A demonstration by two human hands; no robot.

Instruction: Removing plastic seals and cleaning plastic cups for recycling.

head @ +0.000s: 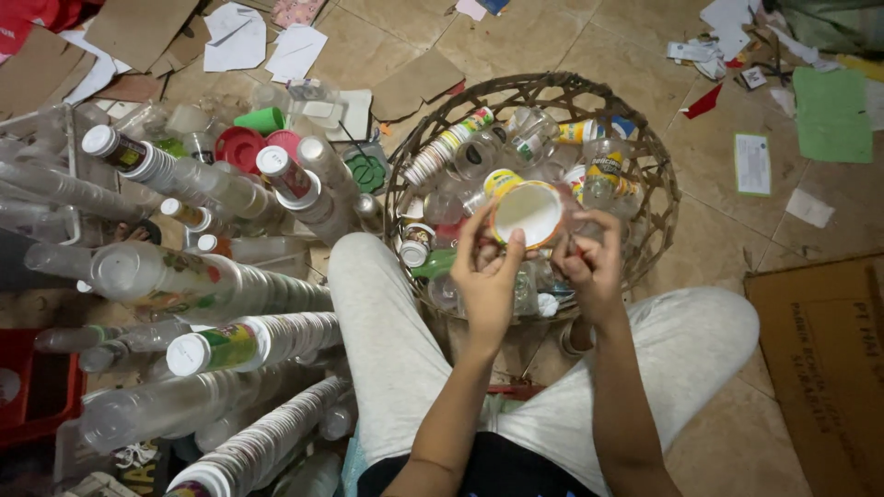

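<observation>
I sit on the floor with my knees apart in light grey trousers. My left hand [485,274] grips a clear plastic cup [527,212] with a white inside and an orange-yellow rim, its mouth facing me. My right hand [589,260] is curled at the cup's right side, fingertips at its rim; whether it pinches anything is unclear. Both hands hover over a round woven basket [650,213] filled with several clear plastic cups and bottles.
Long nested stacks of plastic cups [267,345] lie to my left, with red lids [238,147] and a green cup [261,120] behind. A red crate [37,391] sits at far left. Cardboard [824,368] lies at right, and paper scraps litter the tiled floor.
</observation>
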